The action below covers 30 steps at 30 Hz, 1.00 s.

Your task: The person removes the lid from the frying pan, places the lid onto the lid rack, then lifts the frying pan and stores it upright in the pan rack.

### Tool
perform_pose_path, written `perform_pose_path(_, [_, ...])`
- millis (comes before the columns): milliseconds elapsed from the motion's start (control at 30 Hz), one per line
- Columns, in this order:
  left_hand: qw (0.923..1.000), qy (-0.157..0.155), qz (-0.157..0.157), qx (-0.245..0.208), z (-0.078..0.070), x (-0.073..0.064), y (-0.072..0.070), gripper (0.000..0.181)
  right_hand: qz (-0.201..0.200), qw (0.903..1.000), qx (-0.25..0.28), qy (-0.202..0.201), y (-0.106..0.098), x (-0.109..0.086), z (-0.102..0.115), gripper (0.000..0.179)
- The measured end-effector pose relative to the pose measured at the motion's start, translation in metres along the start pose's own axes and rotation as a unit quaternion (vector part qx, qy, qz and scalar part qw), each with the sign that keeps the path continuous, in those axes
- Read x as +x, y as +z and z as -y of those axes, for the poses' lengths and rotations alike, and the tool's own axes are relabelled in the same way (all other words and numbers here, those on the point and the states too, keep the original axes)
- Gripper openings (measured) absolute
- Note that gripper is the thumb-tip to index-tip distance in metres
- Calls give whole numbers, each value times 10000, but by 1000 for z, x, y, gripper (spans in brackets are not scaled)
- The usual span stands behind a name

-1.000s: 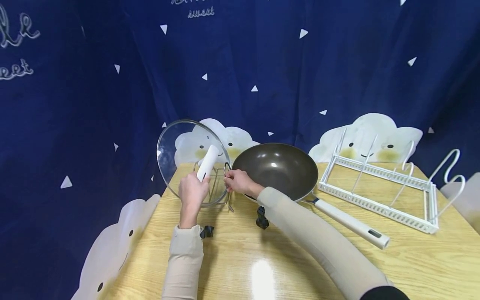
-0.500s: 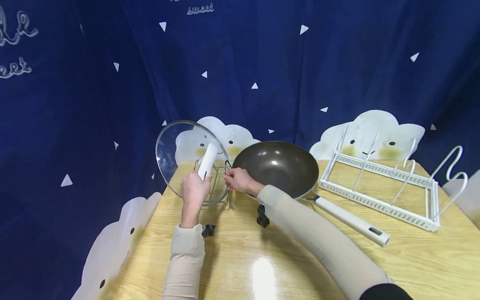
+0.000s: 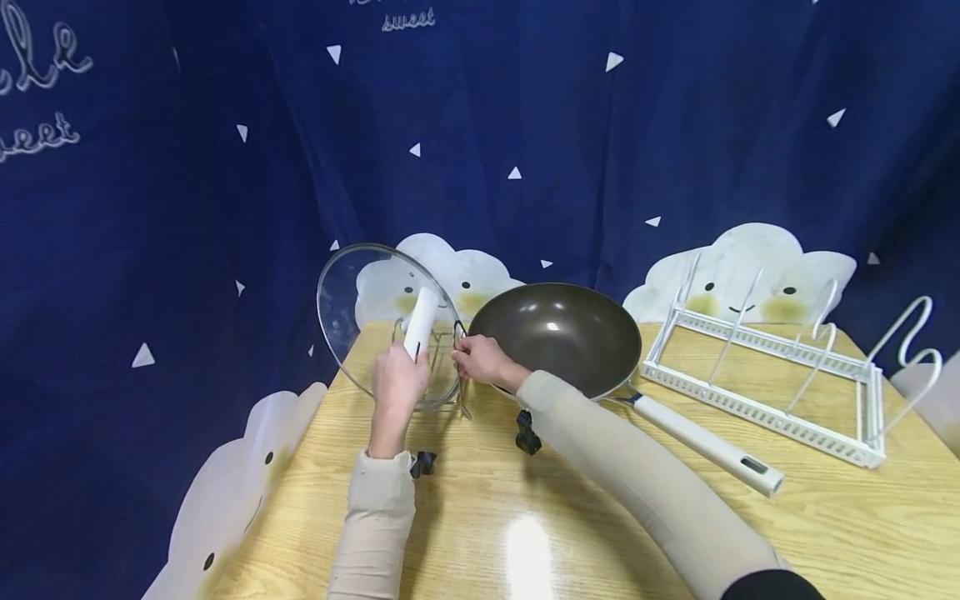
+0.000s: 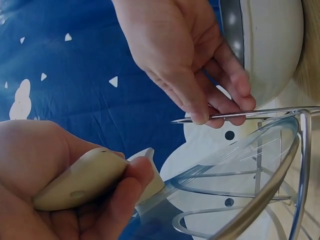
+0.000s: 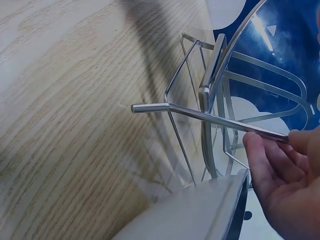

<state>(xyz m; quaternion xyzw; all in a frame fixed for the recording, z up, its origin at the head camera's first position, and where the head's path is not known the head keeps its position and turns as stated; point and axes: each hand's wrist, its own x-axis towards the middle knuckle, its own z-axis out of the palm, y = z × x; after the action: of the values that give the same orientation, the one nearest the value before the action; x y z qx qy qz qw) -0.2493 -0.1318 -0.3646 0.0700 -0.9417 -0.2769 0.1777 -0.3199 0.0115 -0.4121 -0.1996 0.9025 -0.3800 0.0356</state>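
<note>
In the head view my left hand (image 3: pixel 400 379) grips the white handle (image 3: pixel 422 321) of a large glass lid (image 3: pixel 347 304). The lid stands on edge, its metal rim (image 4: pixel 270 187) among the bars of a silver wire rack (image 5: pixel 220 122). To the right, my right hand (image 3: pixel 483 360) pinches the rack's nearest upright wire between thumb and fingers (image 5: pixel 257 155). Close beside that hand rests a dark-coated wok (image 3: pixel 558 333) with a long white handle (image 3: pixel 705 442). The left palm partly hides the lid's handle.
A white rack (image 3: pixel 757 417) with upright wires and curved hooks stands on the right of the wooden table (image 3: pixel 465 525). A blue curtain (image 3: pixel 465 100) with cloud patterns hangs behind. Black wrist cameras (image 3: pixel 528 433) sit below the hands.
The left hand has shifted slightly right at the lid's handle. The right hand keeps its pinch on the rack wire. The wok and white rack stay put.
</note>
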Motion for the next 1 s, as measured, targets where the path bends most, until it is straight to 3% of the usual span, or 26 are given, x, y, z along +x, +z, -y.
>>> perform_pose_path(433, [9991,-177,-21,-397,-9,2,8,29,-91,9998,-103,115,-3,8,-3,30])
perform_pose_path(733, [9990,-185,-127,-393,-12,4,11,31,-130,9996,-99,232,-3,11,-2,30])
perform_pose_path(1000, [9988,-256,90,-408,-13,4,5,36,-184,9995,-6,263,-4,8,-4,28])
